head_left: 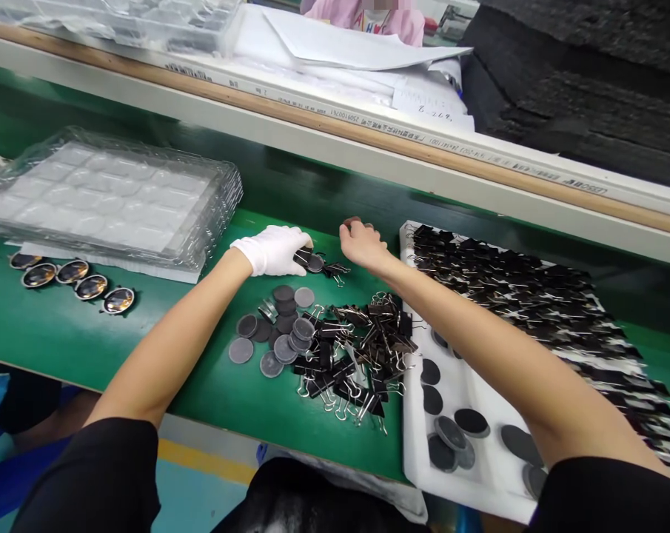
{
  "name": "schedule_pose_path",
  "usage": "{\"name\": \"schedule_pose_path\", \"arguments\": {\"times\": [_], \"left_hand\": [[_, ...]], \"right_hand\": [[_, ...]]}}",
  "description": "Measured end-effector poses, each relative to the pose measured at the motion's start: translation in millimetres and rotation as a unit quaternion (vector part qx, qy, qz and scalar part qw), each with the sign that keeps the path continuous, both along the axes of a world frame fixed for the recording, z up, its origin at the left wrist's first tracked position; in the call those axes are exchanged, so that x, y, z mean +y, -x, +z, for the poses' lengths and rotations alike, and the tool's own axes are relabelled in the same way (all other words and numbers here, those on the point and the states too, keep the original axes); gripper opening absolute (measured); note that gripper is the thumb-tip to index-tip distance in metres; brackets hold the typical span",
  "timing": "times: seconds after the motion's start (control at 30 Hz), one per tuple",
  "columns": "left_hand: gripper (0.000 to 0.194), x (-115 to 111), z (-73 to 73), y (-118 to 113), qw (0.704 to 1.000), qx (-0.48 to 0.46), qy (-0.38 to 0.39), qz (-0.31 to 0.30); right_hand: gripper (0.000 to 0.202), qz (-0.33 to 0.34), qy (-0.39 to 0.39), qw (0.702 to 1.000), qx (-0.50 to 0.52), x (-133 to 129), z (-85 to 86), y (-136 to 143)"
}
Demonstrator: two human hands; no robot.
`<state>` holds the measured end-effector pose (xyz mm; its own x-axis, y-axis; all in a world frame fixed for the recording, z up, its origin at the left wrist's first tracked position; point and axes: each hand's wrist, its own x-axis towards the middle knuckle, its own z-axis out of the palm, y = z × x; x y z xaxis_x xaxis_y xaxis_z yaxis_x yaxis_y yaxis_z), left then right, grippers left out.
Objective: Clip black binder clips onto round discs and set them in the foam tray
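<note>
The gloved left hand (272, 250) pinches a black clip (303, 258) mid-frame; the bare right hand (362, 244) looks curled shut, maybe empty.

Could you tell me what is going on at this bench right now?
A person works at a green bench. The gloved left hand pins a dark disc with a binder clip on the mat, and the bare right hand hovers just beside it. Nearer lie loose grey discs and a clip pile. A white tray of clipped pieces sits right; clear blister trays are stacked left.
</note>
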<state>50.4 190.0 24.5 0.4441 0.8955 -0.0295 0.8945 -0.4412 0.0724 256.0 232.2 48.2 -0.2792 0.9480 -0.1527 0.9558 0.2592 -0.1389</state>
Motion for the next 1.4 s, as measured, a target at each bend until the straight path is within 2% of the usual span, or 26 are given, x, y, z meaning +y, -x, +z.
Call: {"name": "schedule_pose_path", "arguments": {"times": [0.07,0.13,0.23,0.33,0.5,0.6,0.7,0.77,0.83,1.0,1.17,1.4], "left_hand": [[0.058,1.4,-1.3,3.2,1.000,-0.005,-0.001,0.003],[0.058,2.5,-2.0,5.0,1.000,-0.003,-0.005,0.018],[0.057,3.0,-1.2,5.9,1.000,0.003,-0.003,0.025],[0.056,2.6,1.5,7.0,1.000,0.008,0.009,0.023],[0.058,1.8,4.2,7.7,0.999,0.010,0.019,0.043],[0.058,1.4,3.7,5.2,0.999,0.007,0.014,0.037],[0.057,0.4,3.4,2.4,1.000,0.005,0.006,0.030],[0.056,-0.1,3.5,0.9,1.000,0.003,0.001,0.025],[0.056,-0.5,3.7,-0.3,1.000,0.001,0.000,0.020],[0.056,-0.6,3.3,-2.7,1.000,0.000,-0.002,0.015],[0.056,0.4,1.1,-2.6,1.000,-0.015,0.000,0.008],[0.057,0.8,-2.9,-5.6,0.999,-0.053,0.000,0.009]], "right_hand": [[0.078,-0.033,-0.006,0.999,-0.017,-9.9,-0.6,4.9],[0.083,-0.012,0.015,0.999,-0.040,-18.5,-0.8,4.4],[0.066,0.068,0.046,0.995,-0.060,-23.8,-1.2,-4.6],[0.047,0.135,0.047,0.989,-0.048,-18.4,-0.5,-17.7],[0.035,0.180,0.050,0.982,-0.035,-5.6,2.8,-33.1],[0.047,0.137,0.036,0.990,-0.012,-3.5,1.5,-30.7],[0.068,0.014,-0.019,0.997,0.068,-0.5,-3.2,-17.8],[0.070,-0.065,-0.043,0.989,0.123,3.6,-7.7,-5.5],[0.066,-0.104,-0.046,0.981,0.155,8.1,-13.4,6.7],[0.055,-0.116,-0.044,0.973,0.195,14.7,-31.1,20.0],[0.057,-0.116,-0.023,0.970,0.212,16.8,-45.7,9.3],[0.059,-0.094,-0.073,0.971,0.206,14.3,-55.9,0.6]]}}
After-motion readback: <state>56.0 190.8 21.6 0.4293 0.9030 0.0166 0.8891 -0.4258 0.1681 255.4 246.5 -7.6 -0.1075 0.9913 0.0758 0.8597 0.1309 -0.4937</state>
